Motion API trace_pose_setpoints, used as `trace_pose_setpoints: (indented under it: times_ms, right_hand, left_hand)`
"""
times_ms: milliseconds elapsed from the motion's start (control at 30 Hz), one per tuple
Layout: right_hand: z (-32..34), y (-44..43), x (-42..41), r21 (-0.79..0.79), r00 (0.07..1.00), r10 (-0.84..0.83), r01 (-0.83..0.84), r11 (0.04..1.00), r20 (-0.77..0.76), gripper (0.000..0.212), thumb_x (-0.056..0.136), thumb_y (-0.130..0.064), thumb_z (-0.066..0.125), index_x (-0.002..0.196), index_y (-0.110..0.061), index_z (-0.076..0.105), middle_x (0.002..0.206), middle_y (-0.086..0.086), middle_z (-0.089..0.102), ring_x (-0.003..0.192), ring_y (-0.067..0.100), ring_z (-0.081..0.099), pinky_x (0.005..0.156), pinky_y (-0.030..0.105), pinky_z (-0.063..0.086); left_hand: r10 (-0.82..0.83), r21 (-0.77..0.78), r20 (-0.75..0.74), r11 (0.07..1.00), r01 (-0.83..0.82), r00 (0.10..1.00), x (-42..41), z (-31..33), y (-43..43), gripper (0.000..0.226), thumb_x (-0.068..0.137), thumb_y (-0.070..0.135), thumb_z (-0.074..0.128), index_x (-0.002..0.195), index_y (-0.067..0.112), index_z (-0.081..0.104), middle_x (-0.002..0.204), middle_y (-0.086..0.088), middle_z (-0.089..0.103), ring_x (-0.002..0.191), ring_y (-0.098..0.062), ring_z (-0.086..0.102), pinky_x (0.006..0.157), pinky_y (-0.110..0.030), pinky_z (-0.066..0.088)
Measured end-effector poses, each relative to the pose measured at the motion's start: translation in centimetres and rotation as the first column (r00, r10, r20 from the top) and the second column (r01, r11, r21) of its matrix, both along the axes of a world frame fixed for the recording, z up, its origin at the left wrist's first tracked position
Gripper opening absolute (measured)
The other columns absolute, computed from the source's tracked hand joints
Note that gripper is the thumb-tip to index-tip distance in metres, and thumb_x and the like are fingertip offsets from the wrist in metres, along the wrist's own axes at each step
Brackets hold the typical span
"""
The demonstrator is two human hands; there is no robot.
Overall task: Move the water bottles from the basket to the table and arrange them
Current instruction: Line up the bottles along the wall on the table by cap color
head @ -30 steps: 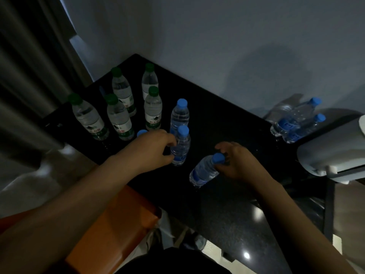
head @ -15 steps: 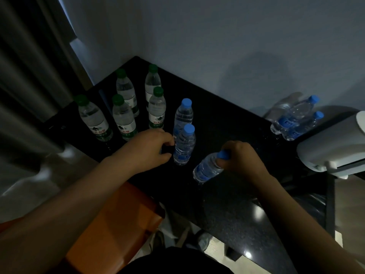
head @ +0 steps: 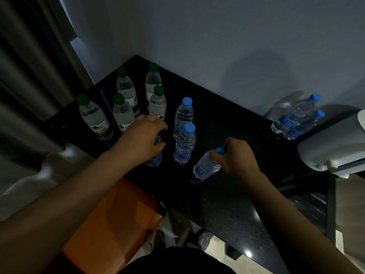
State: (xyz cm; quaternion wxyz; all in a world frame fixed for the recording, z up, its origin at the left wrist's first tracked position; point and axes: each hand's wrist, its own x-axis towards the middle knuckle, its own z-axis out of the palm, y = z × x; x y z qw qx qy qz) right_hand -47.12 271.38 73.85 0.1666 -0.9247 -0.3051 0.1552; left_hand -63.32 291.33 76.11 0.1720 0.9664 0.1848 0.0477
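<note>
Several green-capped water bottles (head: 123,113) stand in rows at the far left of the black table (head: 227,123). Two blue-capped bottles (head: 184,113) stand upright in a line in the middle. My left hand (head: 141,142) grips the top of a third blue-labelled bottle (head: 155,160), hiding its cap. My right hand (head: 237,158) holds the neck of a tilted blue-capped bottle (head: 206,166), whose base is near the table. Two more blue-capped bottles (head: 296,117) lie at the far right by the wall.
A white rounded appliance (head: 333,143) sits at the table's right end. An orange seat (head: 110,224) is below my left arm, next to the table's near edge. A curtain (head: 29,66) hangs on the left and a wall runs behind the table.
My right hand has tipped its bottle more upright and shifted it slightly. My left hand stays on the bottle beside the blue row, now covering its cap.
</note>
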Motion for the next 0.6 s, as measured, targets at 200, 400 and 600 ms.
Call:
trace_pose_setpoints:
  times_ms: [200,400,600]
  right_hand:
    - [0.2,-0.4,-0.2,-0.019,0.997,0.063,-0.062,0.998,0.035,0.025,0.083,-0.038,0.065,0.093,-0.017,0.055,0.086,0.0,0.058,0.074,0.012,0.059,0.067,0.028,0.055]
    - [0.2,-0.4,-0.4,-0.035,0.993,0.12,-0.12,0.992,0.017,0.031,0.08,-0.03,0.07,0.105,-0.021,0.054,0.104,0.0,0.051,0.087,0.011,0.052,0.073,0.023,0.045]
    - [-0.1,-0.7,-0.6,-0.006,0.993,0.112,-0.112,0.994,0.024,0.034,0.08,-0.024,0.071,0.11,-0.019,0.056,0.114,0.003,0.051,0.097,0.014,0.054,0.08,0.024,0.047]
  left_hand:
    - [0.019,0.026,-0.065,1.0,-0.017,0.998,0.2,-1.0,0.8,0.045,0.081,0.026,0.069,0.122,0.014,0.057,0.116,-0.011,0.055,0.11,-0.031,0.049,0.095,-0.037,0.037]
    - [0.027,0.0,-0.141,1.0,-0.027,0.99,0.7,-1.2,1.6,0.041,0.085,0.023,0.063,0.124,0.012,0.056,0.119,-0.013,0.053,0.108,-0.03,0.052,0.088,-0.035,0.04]
    - [0.016,-0.009,-0.185,1.0,-0.017,0.983,0.9,-1.6,2.0,0.032,0.084,0.018,0.063,0.116,0.009,0.062,0.111,-0.016,0.053,0.101,-0.033,0.054,0.08,-0.034,0.042]
